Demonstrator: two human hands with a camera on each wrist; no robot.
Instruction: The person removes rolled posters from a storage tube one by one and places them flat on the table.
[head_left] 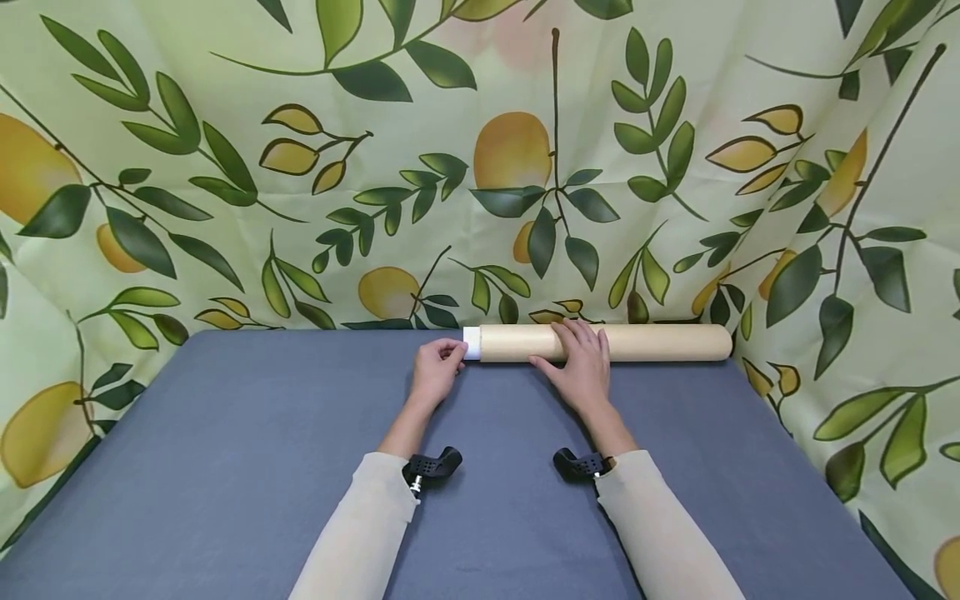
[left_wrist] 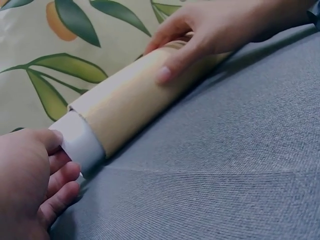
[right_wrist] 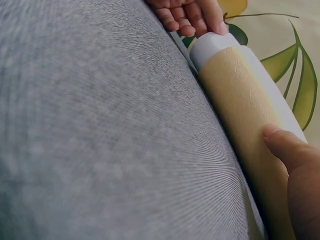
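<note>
Crosswise, tan tube (head_left: 667, 343), right hand (head_left: 583, 367) gripping it, left hand (head_left: 435, 368) pinching white end (head_left: 472, 336)

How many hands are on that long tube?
2. The left hand holds the white end, and the right hand grips the tan tube farther along. No other hands are visible.

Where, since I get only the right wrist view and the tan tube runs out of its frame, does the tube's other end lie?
Observer: In the head view, the tube ends near the far right corner of the table.
Operator: Thanks. I see the right hand only by its thumb; where is the rest?
Observer: Its fingers reach over the top of the tube, as the head view shows.
</note>
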